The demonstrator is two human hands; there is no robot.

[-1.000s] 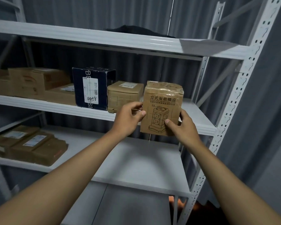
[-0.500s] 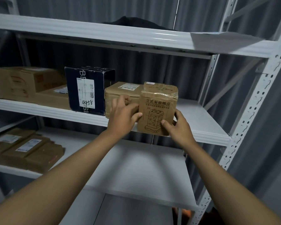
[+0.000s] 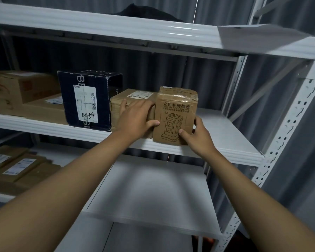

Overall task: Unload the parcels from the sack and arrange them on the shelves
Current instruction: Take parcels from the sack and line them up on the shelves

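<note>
Since a second ago the upright parcel (image 3: pixel 175 115) has travelled from mid-air in front of the rack onto the middle shelf (image 3: pixel 224 135), its base now at the shelf's front lip. The left hand (image 3: pixel 135 120) has shifted: its thumb presses the parcel's front face while its straight fingers lie across the squat carton (image 3: pixel 133 106) touching the parcel's left side. The right hand (image 3: pixel 196 137) grips the parcel's lower right corner, thumb in front, fingers curled behind. This looks like the placing step; next comes a push deeper in, then letting go. Right of the parcel the shelf lies bare up to the perforated upright (image 3: pixel 287 124); left of the carton stands the dark box (image 3: pixel 89 99)
</note>
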